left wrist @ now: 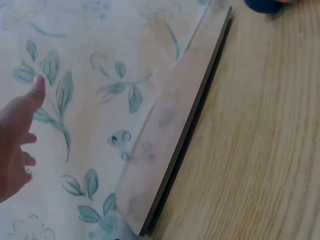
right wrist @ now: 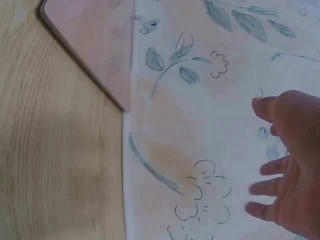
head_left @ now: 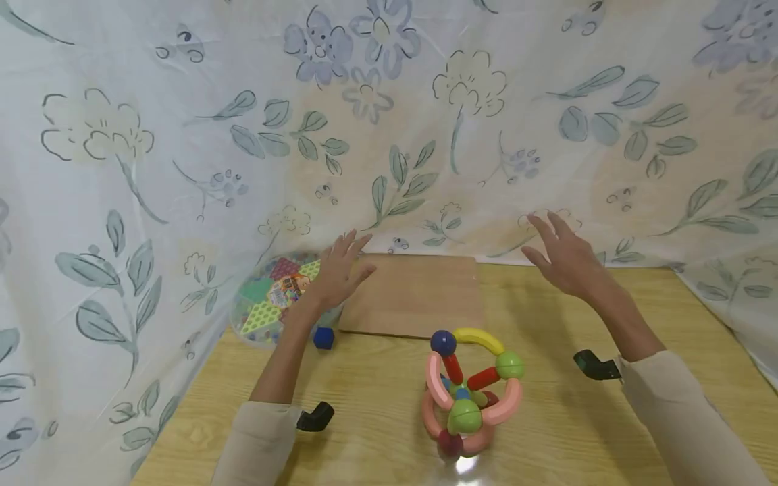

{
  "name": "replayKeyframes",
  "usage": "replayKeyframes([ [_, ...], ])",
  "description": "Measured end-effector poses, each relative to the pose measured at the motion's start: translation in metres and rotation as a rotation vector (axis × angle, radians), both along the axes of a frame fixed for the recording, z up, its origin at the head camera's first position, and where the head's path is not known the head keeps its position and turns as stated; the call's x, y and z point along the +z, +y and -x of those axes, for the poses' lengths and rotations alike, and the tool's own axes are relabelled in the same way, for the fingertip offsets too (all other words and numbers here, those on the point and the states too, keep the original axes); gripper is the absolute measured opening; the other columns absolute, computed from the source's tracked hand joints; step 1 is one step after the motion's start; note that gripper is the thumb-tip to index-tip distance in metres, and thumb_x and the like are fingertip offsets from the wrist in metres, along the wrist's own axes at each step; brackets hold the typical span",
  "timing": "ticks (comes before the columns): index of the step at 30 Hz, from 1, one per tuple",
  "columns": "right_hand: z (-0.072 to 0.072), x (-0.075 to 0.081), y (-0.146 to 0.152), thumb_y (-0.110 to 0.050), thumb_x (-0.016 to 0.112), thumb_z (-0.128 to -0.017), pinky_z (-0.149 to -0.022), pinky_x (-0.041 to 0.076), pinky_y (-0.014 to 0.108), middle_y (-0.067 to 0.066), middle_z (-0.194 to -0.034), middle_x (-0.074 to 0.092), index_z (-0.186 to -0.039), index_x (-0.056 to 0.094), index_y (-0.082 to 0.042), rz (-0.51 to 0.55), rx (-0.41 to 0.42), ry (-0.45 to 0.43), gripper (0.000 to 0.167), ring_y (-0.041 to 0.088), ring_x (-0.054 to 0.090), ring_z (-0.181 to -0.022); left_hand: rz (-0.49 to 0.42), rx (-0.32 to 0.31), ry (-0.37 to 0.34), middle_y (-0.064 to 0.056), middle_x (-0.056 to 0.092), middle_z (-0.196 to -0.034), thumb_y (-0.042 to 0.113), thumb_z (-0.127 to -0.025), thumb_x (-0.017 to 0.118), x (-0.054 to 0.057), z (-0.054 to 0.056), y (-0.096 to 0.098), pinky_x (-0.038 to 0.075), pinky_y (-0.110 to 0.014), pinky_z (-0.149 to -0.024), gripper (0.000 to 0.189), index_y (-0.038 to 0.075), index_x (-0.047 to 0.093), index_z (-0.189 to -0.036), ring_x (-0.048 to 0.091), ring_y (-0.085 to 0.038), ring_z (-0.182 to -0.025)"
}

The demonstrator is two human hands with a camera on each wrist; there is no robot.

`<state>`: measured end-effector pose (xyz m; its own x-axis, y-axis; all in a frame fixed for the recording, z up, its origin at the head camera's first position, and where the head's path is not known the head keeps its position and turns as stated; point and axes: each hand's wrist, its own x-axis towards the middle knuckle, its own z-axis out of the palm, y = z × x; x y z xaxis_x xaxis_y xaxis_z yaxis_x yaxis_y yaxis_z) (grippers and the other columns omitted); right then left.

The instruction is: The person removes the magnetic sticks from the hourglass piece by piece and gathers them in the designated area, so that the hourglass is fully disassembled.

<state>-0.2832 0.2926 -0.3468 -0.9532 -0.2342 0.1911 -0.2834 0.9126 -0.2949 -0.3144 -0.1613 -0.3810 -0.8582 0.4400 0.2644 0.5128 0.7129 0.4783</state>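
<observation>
In the head view my left hand is raised with fingers spread, holding nothing. It overlaps the left end of a flat brown board and the edge of a round clear package with colourful pieces inside. My right hand is lifted at the right, fingers extended, also holding nothing. Below and between the hands, a toy built of coloured balls and curved and straight rods stands on the table. The left wrist view shows the thumb and fingers in front of the curtain; the right wrist view shows likewise the right hand.
A small blue block sits on the wooden table near the package. Behind the board hangs a flowered cloth, which also closes off the left and right sides. Black wrist mounts stick out from both sleeves.
</observation>
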Motion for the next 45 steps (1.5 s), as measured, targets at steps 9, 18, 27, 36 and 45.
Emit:
replayKeyframes([
  [9, -0.033, 0.015, -0.015, -0.030, 0.047, -0.113, -0.095, 0.057, 0.063, 0.026, -0.138, 0.064, -0.157, 0.041, -0.011, 0.274, 0.201, -0.030, 0.048, 0.047, 0.067, -0.120, -0.249, -0.360, -0.086, -0.004, 0.028, -0.173, 0.068, -0.102, 0.047, 0.022, -0.048, 0.038, 0.050, -0.058, -0.112, 0.080, 0.022, 0.029, -0.165, 0.033, -0.032, -0.158],
  [18, -0.078, 0.031, -0.024, -0.017, 0.061, -0.106, -0.087, 0.059, 0.027, -0.009, -0.126, 0.072, -0.137, 0.062, -0.026, 0.224, 0.571, -0.148, 0.032, 0.007, 0.070, -0.110, -0.104, -0.778, -0.241, -0.006, 0.039, -0.166, 0.076, -0.090, 0.055, 0.036, -0.093, 0.064, 0.056, -0.040, -0.108, 0.090, 0.017, 0.046, -0.157, 0.043, -0.023, -0.152],
  [27, -0.092, 0.022, -0.040, -0.010, 0.073, -0.097, -0.093, 0.059, 0.028, -0.008, -0.124, 0.071, -0.138, 0.063, -0.022, 0.255, 1.079, -0.334, 0.044, 0.006, 0.067, -0.109, -0.149, -0.908, -0.308, -0.013, 0.067, -0.141, 0.011, -0.086, 0.084, 0.025, -0.090, 0.073, 0.054, -0.027, -0.108, 0.066, 0.004, 0.057, -0.146, 0.066, -0.012, -0.126],
  [36, -0.093, 0.022, -0.046, -0.019, 0.069, -0.101, -0.083, 0.059, 0.023, -0.009, -0.120, 0.072, -0.132, 0.064, -0.021, 0.212, 1.047, -0.279, 0.031, 0.002, 0.067, -0.099, -0.183, -0.942, -0.341, -0.015, 0.063, -0.145, 0.036, -0.092, 0.075, 0.021, -0.071, 0.074, 0.053, -0.031, -0.111, 0.069, 0.003, 0.053, -0.148, 0.064, -0.016, -0.131],
  [45, -0.098, 0.021, -0.050, -0.027, 0.070, -0.101, -0.085, 0.059, 0.024, -0.009, -0.123, 0.072, -0.131, 0.064, -0.024, 0.188, 0.968, -0.300, 0.030, 0.000, 0.065, -0.100, 0.009, -0.814, 0.033, -0.008, 0.041, -0.163, 0.055, -0.083, 0.083, 0.041, -0.110, 0.088, 0.042, -0.038, -0.122, 0.069, 0.018, 0.062, -0.137, 0.040, -0.022, -0.152],
])
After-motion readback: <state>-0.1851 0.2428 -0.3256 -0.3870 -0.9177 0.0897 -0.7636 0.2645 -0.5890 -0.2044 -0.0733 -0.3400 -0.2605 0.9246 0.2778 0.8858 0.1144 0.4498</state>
